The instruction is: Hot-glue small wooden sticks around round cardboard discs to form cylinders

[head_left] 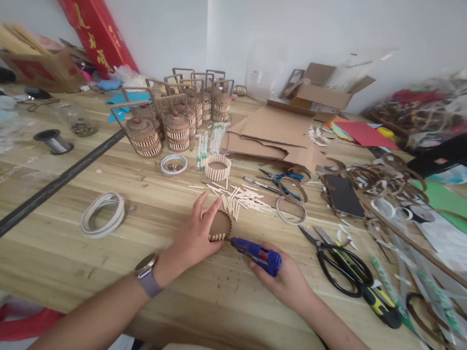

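My left hand (197,226) grips the near left edge of a round cardboard disc (219,223), which has a ridged rim and short wooden sticks standing along its near side. In my right hand (285,279) is a blue glue gun (257,255), its nozzle touching or very near the disc's right front edge. Just beyond lies a loose pile of short wooden sticks (248,199). A finished-looking ring of upright sticks (218,168) stands behind the pile.
Several small lidded baskets with handles (177,130) stand at the back. Black scissors (341,272) and a yellow utility knife (381,302) lie right, near a phone (344,195). Tape rolls (103,215) sit left. Cardboard sheets (269,126) and brown strips (387,179) cover the right back.
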### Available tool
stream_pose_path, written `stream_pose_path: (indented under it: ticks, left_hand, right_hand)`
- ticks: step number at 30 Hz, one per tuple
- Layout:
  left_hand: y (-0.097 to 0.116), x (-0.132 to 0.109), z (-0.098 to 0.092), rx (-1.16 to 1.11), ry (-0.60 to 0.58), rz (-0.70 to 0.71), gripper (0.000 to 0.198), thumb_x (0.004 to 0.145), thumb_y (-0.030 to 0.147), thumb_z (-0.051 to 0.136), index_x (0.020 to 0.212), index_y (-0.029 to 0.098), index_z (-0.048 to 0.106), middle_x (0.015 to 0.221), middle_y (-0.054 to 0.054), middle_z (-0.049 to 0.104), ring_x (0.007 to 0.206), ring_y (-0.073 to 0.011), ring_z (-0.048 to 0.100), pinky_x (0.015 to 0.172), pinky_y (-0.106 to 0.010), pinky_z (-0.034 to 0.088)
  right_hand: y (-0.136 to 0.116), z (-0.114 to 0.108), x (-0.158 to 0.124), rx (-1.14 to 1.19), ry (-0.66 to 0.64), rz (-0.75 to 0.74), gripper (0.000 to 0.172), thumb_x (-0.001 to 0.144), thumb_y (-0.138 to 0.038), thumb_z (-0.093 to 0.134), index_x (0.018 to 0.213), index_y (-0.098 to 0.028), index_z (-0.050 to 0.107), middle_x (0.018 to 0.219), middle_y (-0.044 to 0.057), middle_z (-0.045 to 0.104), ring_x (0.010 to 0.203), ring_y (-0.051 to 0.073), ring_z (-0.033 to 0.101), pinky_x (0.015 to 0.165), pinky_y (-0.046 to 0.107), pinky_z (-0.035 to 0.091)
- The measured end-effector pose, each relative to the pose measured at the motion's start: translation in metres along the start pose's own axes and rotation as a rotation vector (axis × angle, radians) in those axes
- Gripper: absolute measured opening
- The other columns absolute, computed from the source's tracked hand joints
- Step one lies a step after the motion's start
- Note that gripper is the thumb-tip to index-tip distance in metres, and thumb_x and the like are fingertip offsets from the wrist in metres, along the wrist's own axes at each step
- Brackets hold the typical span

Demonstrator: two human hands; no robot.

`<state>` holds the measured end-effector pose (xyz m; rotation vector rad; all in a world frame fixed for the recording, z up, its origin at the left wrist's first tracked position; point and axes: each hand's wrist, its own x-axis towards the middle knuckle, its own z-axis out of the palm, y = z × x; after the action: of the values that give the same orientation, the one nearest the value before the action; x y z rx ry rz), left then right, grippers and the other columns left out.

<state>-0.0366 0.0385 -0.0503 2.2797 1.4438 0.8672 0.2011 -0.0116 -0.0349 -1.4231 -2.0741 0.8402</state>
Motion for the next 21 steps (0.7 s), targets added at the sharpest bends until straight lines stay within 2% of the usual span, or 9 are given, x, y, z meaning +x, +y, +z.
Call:
stream_pose_path:
  ticks: [17,21]
  left_hand:
    - [0.0002,0.0005,-0.0014,-0.011,-0.011,0.014,0.109,0.067,0.014,0.082,0.152,0.033,0.018,0.159,-0.018,0.015,0.122,-0.0366,0.057,0.094,-0.053,0.056]
    - [0.0,0.0,-0.0012,-0.005,-0.018,0.011,0.108,0.066,0.016,0.083,0.152,0.032,0.019,0.159,-0.018,0.015,0.123,-0.037,0.056,0.095,-0.054,0.055]
  right_hand:
    - [-0.0033,0.0006,-0.0007,-0.019,0.034,0.011,0.018,0.086,-0.035,0.053,0.079,-0.022,0.062,0.074,0.005,0.07,0.07,0.022,0.066,0.063,0.029,0.051]
    - [-0.0013,0.0003,0.0005,0.075,0.118,0.102,0.024,0.084,-0.041,0.055,0.087,-0.02,0.067,0.086,0.009,0.074,0.076,0.024,0.068,0.068,0.033,0.054]
